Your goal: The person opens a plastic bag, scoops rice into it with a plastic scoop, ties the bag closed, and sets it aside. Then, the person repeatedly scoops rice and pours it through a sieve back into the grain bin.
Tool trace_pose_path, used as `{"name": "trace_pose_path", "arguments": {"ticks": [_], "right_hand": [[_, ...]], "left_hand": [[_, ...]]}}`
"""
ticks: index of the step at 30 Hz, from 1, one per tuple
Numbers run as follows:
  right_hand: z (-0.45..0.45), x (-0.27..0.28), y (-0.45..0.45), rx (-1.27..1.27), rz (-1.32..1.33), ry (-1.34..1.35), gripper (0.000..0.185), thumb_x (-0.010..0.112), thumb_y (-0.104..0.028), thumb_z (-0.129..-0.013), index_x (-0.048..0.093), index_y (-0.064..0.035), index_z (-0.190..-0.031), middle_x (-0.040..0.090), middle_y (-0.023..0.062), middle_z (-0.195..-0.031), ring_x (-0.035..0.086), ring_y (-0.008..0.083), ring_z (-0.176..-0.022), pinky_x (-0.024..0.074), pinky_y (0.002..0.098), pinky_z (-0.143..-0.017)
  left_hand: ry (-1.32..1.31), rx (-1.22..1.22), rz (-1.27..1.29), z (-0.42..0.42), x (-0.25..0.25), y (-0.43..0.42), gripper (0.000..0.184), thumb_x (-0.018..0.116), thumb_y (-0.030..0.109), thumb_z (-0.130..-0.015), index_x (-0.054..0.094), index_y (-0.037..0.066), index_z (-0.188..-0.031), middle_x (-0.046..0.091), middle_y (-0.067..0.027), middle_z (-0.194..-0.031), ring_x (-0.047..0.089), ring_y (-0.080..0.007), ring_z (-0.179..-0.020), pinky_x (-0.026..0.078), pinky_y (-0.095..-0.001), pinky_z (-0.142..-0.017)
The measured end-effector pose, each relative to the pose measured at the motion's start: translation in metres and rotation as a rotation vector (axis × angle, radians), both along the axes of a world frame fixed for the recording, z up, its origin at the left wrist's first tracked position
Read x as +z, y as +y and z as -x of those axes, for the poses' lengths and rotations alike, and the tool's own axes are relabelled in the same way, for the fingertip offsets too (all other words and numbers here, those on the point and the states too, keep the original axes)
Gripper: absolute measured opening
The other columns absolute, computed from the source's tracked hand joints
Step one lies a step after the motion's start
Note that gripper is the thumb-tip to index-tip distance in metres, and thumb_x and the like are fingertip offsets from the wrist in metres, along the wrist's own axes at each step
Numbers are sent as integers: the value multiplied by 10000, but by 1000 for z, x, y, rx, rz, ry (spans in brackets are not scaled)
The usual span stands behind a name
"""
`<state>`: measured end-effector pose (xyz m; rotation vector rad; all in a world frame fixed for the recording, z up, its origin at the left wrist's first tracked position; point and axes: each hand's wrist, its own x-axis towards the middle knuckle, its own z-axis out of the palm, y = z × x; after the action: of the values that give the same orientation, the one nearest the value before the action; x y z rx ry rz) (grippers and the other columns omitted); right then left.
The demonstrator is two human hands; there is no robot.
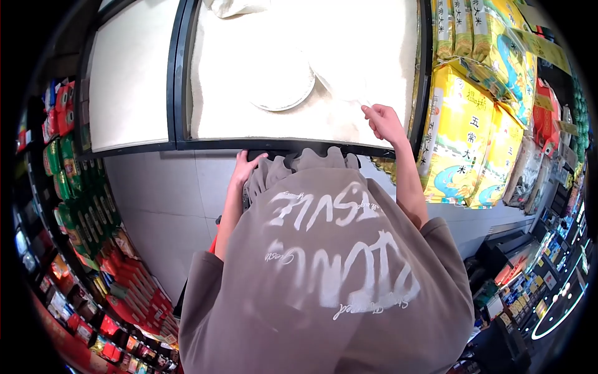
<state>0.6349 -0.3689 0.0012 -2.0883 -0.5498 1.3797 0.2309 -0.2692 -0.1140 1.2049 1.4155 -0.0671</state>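
My right hand [384, 123] is closed over the right part of a bin, its fingers pinched on the thin handle of a pale, see-through scoop [339, 84]. The scoop reaches up and left, low over the white grains [237, 118], which look like rice. Just left of it, a round white dish [283, 103] sits on the grains; glare hides most of its outline. My left hand [246, 167] rests at the bin's black front edge [218, 143], thumb and fingers apart, holding nothing. Part of that hand is hidden by my brown shirt.
A second bin [131, 81] of pale grains adjoins on the left. Yellow rice bags [461, 137] are stacked close on the right. A whitish cloth or sack [237, 7] lies at the far edge. Shelves of green packets [71, 193] stand at left.
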Motion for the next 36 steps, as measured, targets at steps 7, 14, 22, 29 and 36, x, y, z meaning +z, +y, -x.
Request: {"name": "trace_pose_path", "arguments": {"ticks": [7, 14, 22, 29, 36], "right_hand": [[10, 12, 17, 27, 37, -46, 393, 630, -378, -865, 554, -34, -693, 439, -15, -500, 391, 68, -403, 319, 242, -381], [16, 24, -3, 115, 54, 102, 353, 627, -310, -889, 522, -56, -667, 421, -41, -480, 357, 45, -370, 267, 221, -347], [46, 22, -19, 223, 143, 141, 350, 644, -334, -861, 602, -17, -718, 479, -12, -506, 384, 59, -391, 308, 238, -373], [66, 29, -3, 311, 215, 12, 421, 654, -394, -832, 639, 23, -776, 531, 34, -554, 480, 106, -500, 399, 279, -476], [71, 19, -7, 339, 181, -48, 460, 647, -432, -822, 644, 27, -784, 550, 61, -572, 512, 135, -538, 431, 310, -534]], "left_hand": [[-25, -353, -37, 32, -21, 24, 762, 726, 400, -746, 448, -67, -1279, 586, -202, -1194, 559, -265, -1108, 437, -332, -954], [-68, -106, -98, 29, 1, 27, 739, 628, 525, -828, 493, -78, -1232, 595, -239, -1182, 567, -321, -1121, 421, -361, -965], [-167, 2, -249, 50, 54, 111, 214, 424, 50, -835, 621, -34, -838, 656, -89, -698, 626, -159, -664, 509, -297, -674], [730, 79, -909, 21, 31, 165, 271, 413, 226, -821, 647, 106, -759, 650, -180, -717, 616, -396, -678, 463, -489, -625], [529, -214, -1041, 15, 9, 155, 250, 442, 166, -798, 649, 82, -685, 635, -128, -681, 579, -266, -716, 336, -355, -765]]}}
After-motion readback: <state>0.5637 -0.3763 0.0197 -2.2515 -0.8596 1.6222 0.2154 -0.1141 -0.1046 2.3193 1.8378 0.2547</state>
